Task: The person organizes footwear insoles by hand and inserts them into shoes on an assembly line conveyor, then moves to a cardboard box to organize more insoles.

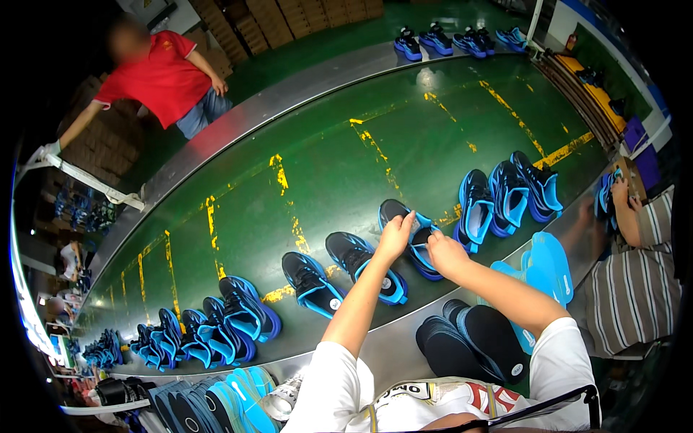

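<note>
A black sneaker [393,210] with a blue lining and sole lies on the green conveyor belt in front of me, toe pointing away. My left hand [396,236] pinches the sneaker near its tongue and opening. On the opposite side of the same opening, my right hand [446,255] has its fingers closed on the collar. The fingertips and the inside of the shoe are partly hidden. Just left of my left forearm sit two matching sneakers, one [346,252] partly covered by the arm and another [307,278] beyond it. Three more sneakers [507,195] stand to the right.
Black insoles [473,339] and light-blue insoles [552,270] lie on the metal ledge at right. More insoles [216,404] are stacked at lower left. Several sneakers [242,303] line the belt leftward. A person in red [155,79] stands across; another in stripes [628,296] sits right.
</note>
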The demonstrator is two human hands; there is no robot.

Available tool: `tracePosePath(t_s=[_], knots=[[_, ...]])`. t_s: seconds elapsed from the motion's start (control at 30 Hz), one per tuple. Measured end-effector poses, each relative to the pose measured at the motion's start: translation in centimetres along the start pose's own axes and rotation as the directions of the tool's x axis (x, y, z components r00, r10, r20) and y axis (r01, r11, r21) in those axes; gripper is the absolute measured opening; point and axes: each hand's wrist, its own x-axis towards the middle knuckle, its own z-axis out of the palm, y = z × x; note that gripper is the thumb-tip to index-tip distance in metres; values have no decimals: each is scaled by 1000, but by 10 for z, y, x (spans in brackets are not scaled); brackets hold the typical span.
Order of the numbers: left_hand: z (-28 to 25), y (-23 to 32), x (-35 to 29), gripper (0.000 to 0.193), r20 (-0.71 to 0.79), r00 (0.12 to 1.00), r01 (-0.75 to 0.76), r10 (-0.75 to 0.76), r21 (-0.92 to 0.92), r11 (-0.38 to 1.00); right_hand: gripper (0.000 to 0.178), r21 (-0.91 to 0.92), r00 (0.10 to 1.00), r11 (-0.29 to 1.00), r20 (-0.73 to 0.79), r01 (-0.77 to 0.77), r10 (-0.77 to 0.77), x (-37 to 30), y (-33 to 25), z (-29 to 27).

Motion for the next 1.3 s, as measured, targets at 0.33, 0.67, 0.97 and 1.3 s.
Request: tracePosePath(t_s=[0.33,0.67,0.97,1.3], knots=[[6,-4,-1,41,-26,1000,3,-7,-171,985,31,-55,990,996,-116,77,-83,-12,-6,-11],[1,7,-4,42,-32,999,13,-18,-159,987,19,-54,872,989,480,140,-97,23,8,-38],[-1,4,-1,35,12,1000,29,-27,-149,988,18,-147,934,959,303,241,-188,28,8,16],[1,7,0,35,57,996,73,-64,-183,980,32,-333,687,862,726,383,-25,49,0,12]])
